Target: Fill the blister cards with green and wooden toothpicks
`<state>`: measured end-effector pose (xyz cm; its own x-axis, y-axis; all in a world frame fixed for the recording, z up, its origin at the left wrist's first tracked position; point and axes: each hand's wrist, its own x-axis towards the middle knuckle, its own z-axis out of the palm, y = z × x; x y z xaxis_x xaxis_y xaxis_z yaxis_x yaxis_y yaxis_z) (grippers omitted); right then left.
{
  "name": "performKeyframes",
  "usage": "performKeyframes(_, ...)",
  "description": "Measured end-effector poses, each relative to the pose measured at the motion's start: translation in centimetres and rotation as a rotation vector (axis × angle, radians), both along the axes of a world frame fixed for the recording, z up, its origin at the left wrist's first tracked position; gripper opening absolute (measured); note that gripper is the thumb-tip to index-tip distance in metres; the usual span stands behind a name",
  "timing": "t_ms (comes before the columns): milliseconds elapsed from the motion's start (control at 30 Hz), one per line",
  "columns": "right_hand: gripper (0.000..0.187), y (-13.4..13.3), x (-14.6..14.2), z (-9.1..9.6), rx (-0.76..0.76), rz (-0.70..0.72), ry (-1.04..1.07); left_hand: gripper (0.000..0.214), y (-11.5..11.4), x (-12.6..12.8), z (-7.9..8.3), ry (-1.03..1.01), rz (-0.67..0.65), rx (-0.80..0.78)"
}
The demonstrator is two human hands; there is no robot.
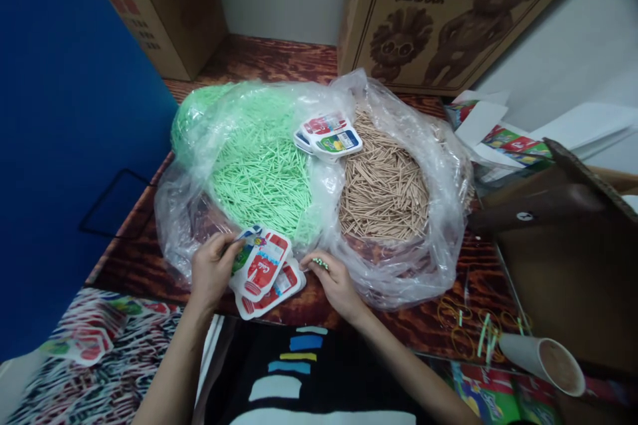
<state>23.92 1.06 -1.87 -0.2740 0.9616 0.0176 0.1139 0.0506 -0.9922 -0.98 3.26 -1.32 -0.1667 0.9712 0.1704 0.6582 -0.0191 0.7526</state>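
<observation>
At the near edge of the table (149,265), the left hand (214,269) is curled around a small fan of printed packets (264,265). Its thumb lies on top and its fingers are underneath, at the packets' left side. The right hand (336,282) is nearly closed. Thumb and fingertips pinch a few green sticks (320,263) just beside the right edge of the lowest packet.

The packets look light, thin and slightly glossy, so they would probably slide over one another; a grip across the stacked edges looks steadier than one on a single corner. The sticks seem stiff, very light and easy to scatter, best held as a bunch near the middle.

Just beyond the hands, open clear bags (448,166) hold a green pile (259,166) on the left and a tan pile (383,189) on the right, with spare packets (329,136) resting between them. A cardboard box (448,13) stands at the far side. A paper cup (545,358) and rubber bands (461,339) lie near right.
</observation>
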Motion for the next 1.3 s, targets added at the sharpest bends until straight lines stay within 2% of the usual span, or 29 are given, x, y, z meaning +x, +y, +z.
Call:
performKeyframes(233,0.021,0.3,0.0,0.1,-0.042,-0.018,0.030,0.017,0.5,0.4,1.2,-0.148,-0.061,0.052)
performKeyframes(400,0.020,1.7,0.1,0.6,-0.201,-0.052,0.125,0.019,-0.1,-1.1,0.1,-0.284,0.067,0.014)
performKeyframes(467,0.020,3.1,-0.1,1.4,-0.203,-0.056,0.102,0.020,-0.4,-1.9,-0.5,-0.347,0.128,-0.016)
performKeyframes(567,0.018,6.1,-0.6,2.8,-0.095,-0.022,-0.027,0.023,-0.7,-2.5,-1.1,-0.409,0.187,-0.045)
performKeyframes(633,0.018,8.6,-1.2,3.7,0.020,0.013,-0.169,0.024,-0.7,-2.3,-1.0,-0.424,0.181,-0.058)
performKeyframes(767,0.017,13.3,-2.8,5.3,0.200,0.051,-0.697,0.022,-0.5,-1.3,-0.1,-0.462,0.141,-0.082)
performKeyframes(833,0.019,15.0,-3.9,6.0,0.216,0.142,-0.997,0.021,-0.4,-0.8,0.3,-0.476,0.131,-0.086)
performKeyframes(900,0.022,16.1,-5.2,6.3,0.204,0.220,-1.172,0.021,-0.3,-0.5,0.6,-0.477,0.121,-0.082)
performKeyframes(1100,0.027,16.9,-8.2,5.7,0.163,0.298,-1.281,0.021,-0.4,-0.4,0.6,-0.488,0.116,-0.092)
performKeyframes(1300,0.025,17.7,-6.6,5.7,0.147,0.353,-1.230,0.022,-0.6,-1.0,-0.1,-0.531,0.143,-0.125)
